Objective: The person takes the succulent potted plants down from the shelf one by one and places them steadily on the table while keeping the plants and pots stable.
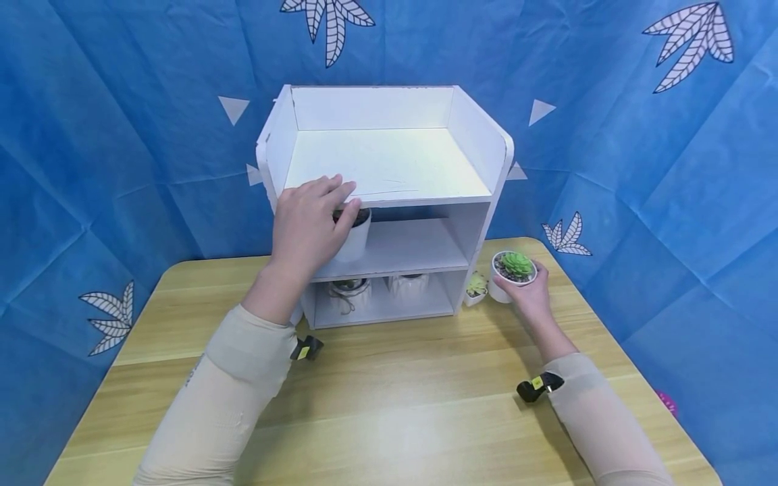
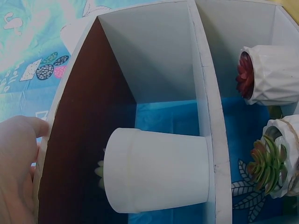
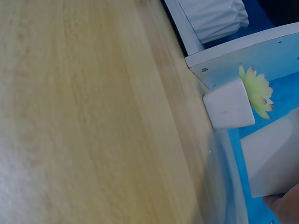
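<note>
My left hand point(image 1: 308, 226) rests at the front edge of the white shelf unit's point(image 1: 389, 162) top board, fingers extended. Just under it, a white tapered flowerpot point(image 2: 161, 170) stands on the middle shelf, its plant mostly hidden. At the table's right side, my right hand point(image 1: 533, 295) grips a round white pot with a green succulent point(image 1: 515, 265). In the right wrist view only part of that hand shows, at the pot's side. A small white angular pot with a pale yellow-green succulent point(image 3: 231, 105) stands between the gripped pot and the shelf unit.
The bottom shelf holds a twine-tied white pot with a green succulent point(image 2: 268, 165) and a ridged white pot with a red one point(image 2: 273, 74). Part of another white object point(image 1: 296, 314) shows by the unit's left side. A blue patterned cloth point(image 1: 152, 135) hangs behind the wooden table point(image 1: 389, 405).
</note>
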Action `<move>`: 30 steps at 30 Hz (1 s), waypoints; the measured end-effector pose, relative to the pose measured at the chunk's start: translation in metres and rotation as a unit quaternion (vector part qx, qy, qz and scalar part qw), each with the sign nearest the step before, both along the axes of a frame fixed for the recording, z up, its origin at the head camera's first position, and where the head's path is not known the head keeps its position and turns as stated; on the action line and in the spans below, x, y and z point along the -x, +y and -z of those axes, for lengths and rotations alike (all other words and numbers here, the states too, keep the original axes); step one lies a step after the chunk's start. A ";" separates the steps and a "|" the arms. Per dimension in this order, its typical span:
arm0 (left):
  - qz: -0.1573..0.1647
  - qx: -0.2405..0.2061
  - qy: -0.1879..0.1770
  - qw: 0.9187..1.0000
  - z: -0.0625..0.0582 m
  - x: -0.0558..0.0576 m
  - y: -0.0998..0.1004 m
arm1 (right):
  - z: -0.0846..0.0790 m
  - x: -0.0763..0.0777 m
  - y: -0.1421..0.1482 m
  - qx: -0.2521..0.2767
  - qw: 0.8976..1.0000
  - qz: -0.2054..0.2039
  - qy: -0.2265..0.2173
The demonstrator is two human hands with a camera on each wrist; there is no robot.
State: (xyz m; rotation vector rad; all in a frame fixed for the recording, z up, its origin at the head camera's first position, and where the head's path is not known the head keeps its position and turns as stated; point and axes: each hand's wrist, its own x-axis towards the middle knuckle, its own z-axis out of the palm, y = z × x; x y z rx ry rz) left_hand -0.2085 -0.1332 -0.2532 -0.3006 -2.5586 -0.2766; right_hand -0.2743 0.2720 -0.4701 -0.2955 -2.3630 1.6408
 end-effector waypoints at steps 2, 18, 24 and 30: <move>-0.001 0.000 -0.001 1.000 0.000 0.000 0.000 | 0.002 0.000 0.000 0.006 1.000 -0.001 -0.002; -0.001 0.000 0.010 1.000 0.002 0.002 0.001 | 0.008 0.001 -0.003 0.009 1.000 -0.007 -0.001; -0.003 0.000 0.009 1.000 0.002 0.003 0.002 | 0.011 0.002 -0.001 0.016 1.000 -0.008 -0.001; -0.005 0.001 0.009 1.000 0.002 0.003 0.002 | 0.015 0.004 0.001 0.015 1.000 -0.009 -0.001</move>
